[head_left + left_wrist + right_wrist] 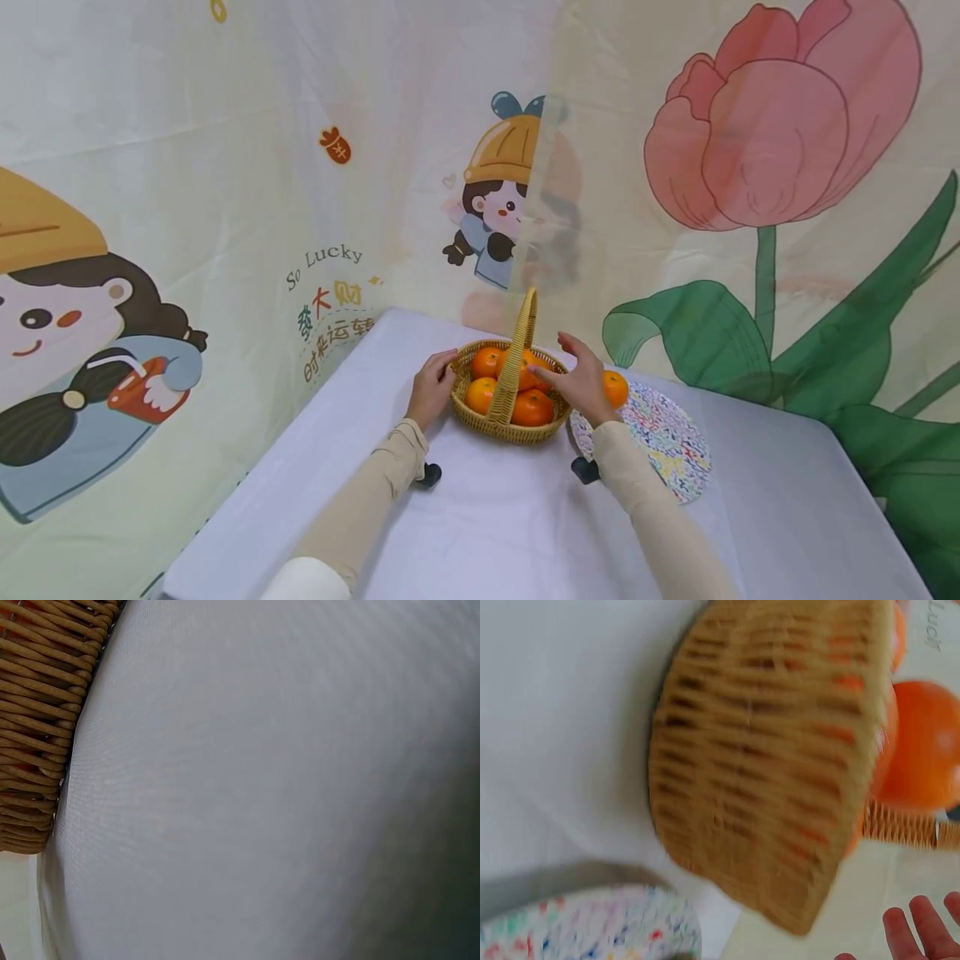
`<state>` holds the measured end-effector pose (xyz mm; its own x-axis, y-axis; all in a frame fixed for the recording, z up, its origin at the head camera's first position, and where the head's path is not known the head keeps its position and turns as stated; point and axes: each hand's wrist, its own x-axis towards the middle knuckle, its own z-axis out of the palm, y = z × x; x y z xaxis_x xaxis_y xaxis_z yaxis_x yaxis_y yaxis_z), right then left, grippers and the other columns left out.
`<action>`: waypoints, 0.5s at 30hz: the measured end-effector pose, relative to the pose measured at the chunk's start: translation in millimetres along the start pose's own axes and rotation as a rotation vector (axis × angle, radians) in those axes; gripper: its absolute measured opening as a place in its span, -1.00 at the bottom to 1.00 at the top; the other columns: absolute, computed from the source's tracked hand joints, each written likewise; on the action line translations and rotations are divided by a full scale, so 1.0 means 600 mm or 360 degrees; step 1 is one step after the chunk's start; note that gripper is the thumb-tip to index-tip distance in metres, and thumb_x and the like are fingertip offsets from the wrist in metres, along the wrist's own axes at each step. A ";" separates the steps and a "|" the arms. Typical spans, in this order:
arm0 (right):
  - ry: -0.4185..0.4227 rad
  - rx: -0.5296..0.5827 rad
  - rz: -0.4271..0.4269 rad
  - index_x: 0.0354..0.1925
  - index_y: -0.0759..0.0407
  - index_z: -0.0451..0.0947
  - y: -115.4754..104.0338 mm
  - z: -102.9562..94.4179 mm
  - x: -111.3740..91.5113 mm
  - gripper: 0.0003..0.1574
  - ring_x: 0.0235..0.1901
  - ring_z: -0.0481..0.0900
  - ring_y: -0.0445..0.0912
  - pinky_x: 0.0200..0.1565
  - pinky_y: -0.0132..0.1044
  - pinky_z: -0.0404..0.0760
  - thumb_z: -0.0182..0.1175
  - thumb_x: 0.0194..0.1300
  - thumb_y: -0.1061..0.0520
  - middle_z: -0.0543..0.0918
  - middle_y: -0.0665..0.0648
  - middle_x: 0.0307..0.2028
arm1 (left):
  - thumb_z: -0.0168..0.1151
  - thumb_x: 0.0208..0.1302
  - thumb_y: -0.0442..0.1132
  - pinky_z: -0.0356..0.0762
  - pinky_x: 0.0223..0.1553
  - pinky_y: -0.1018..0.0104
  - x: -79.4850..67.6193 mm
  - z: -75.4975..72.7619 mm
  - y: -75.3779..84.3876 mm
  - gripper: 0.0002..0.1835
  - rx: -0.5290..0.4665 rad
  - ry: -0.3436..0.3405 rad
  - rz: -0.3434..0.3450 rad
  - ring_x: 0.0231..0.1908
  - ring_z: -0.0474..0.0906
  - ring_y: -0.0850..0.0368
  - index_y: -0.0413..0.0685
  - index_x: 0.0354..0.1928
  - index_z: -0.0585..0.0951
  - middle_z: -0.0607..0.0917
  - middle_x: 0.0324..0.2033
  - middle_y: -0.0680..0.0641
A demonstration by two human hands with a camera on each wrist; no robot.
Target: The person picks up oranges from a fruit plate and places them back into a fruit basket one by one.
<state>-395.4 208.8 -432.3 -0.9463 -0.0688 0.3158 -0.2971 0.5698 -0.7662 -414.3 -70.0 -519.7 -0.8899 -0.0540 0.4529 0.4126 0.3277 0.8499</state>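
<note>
A wicker basket with a tall handle stands on the white table and holds several oranges. My left hand grips the basket's left rim with curled fingers. My right hand hovers over the basket's right side, fingers straight and spread, holding nothing. One orange lies on a speckled round plate just behind that hand. The left wrist view shows only the basket's woven wall and tablecloth. In the blurred right wrist view are the basket, an orange and fingertips.
Printed fabric walls close in the table on the left, back and right. The table's front edge runs near my sleeves. White cloth lies bare in front of the basket and to the far right.
</note>
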 end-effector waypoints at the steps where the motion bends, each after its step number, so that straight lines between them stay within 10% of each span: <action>1: 0.0017 -0.0002 0.0011 0.43 0.06 0.25 0.001 -0.008 0.000 0.17 0.31 0.32 0.07 0.30 0.13 0.31 0.43 -0.02 -0.35 0.40 0.13 0.33 | 0.03 0.35 -0.47 0.39 0.25 0.18 0.001 0.000 -0.001 -0.63 0.0005 0.0004 0.0003 0.23 0.43 0.04 -0.31 0.17 0.55 0.55 0.18 -0.13; 15: 0.0206 -0.0040 0.0198 0.43 0.13 0.23 0.070 -0.092 -0.014 0.17 0.31 0.30 0.15 0.29 0.15 0.31 0.38 0.02 -0.38 0.37 0.20 0.35 | 0.03 0.35 -0.48 0.39 0.25 0.17 -0.001 0.001 -0.003 -0.63 -0.0026 0.0013 0.0015 0.24 0.43 0.03 -0.30 0.16 0.56 0.55 0.18 -0.13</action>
<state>-392.8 278.3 -436.3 -0.9508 0.1084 0.2902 -0.1742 0.5876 -0.7902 -414.9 -70.0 -521.6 -0.8844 -0.0589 0.4630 0.4242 0.3126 0.8499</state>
